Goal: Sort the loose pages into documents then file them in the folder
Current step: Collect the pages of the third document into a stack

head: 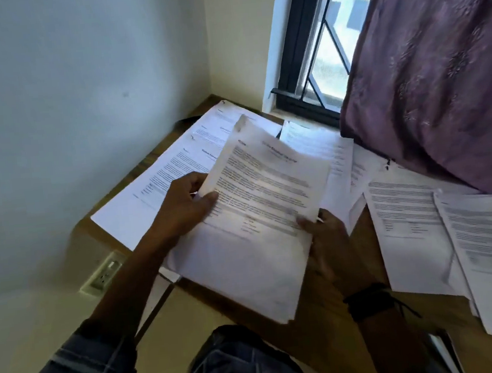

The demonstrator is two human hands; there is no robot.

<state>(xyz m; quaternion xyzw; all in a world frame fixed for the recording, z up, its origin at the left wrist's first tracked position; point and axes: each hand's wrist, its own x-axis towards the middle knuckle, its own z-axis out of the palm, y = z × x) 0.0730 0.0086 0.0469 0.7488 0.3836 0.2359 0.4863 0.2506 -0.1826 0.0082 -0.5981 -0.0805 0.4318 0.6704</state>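
Where the hands met: a held stack (pixel 241 277) of white pages sat over the near-left corner of the wooden tabletop (pixel 320 314). Its top page (pixel 268 184) was lifted clear and tilted toward the window (pixel 316 59). I could not tell whether the stack touched the wood.
Left hand: I saw the left hand (pixel 189 203) with its grip clamped on the top page's left edge, thumb flat on the print and fingers curled beneath.
Right hand: the right hand (pixel 325 239) had its grip closed on the held stack's right edge, thumb on the top page's lower corner. Its other fingers were hidden under the paper and smeared by motion.
Writing: every sheet carried dense black printed lines. The top page had a bolder heading near its upper edge, but I could read no word anywhere.
Left pages (pixel 154 183): an overlapping row lay flat along the wall side of the tabletop, partly covered by the lifted sheet.
Right pages (pixel 408 230): more sheets were spread and overlapping, and the outermost were cut off by the frame.
Curtain (pixel 438 77): purple and patterned, it draped over the far edges of the right pages and hid part of the window.
Socket (pixel 103 275): a pale wall plate sat just below the tabletop's left edge.
Wristband (pixel 367 301): a dark band with loose cords circled the right wrist.
Unclear: a dark edge at the lower right corner was something I could not identify.
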